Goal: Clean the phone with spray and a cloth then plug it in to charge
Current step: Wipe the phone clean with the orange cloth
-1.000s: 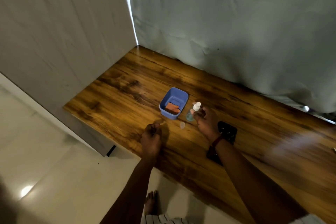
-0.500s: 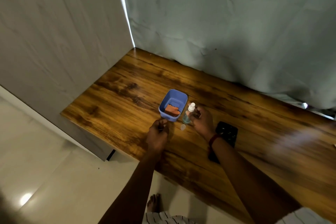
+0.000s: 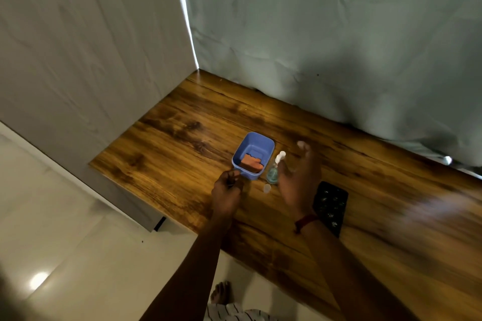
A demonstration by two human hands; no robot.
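A small clear spray bottle [image 3: 274, 171] with a white nozzle stands upright on the wooden table [image 3: 182, 143]. Its clear cap [image 3: 266, 188] lies just in front of it. My right hand [image 3: 300, 177] hovers right beside the bottle with fingers spread, holding nothing. An orange cloth [image 3: 251, 163] lies folded inside a blue tub [image 3: 257, 144] left of the bottle. My left hand [image 3: 227, 191] rests curled at the tub's near corner, touching its rim. The dark phone [image 3: 330, 203] lies flat to the right of my right wrist.
A grey panel [image 3: 91, 47] walls off the table's left end and a pale sheet [image 3: 339, 34] hangs behind it. The table's near edge runs diagonally past my forearms, with tiled floor [image 3: 78, 255] and my bare foot below.
My right hand has let go of the spray bottle and opened beside it. My left hand has moved forward to the tub's near corner.
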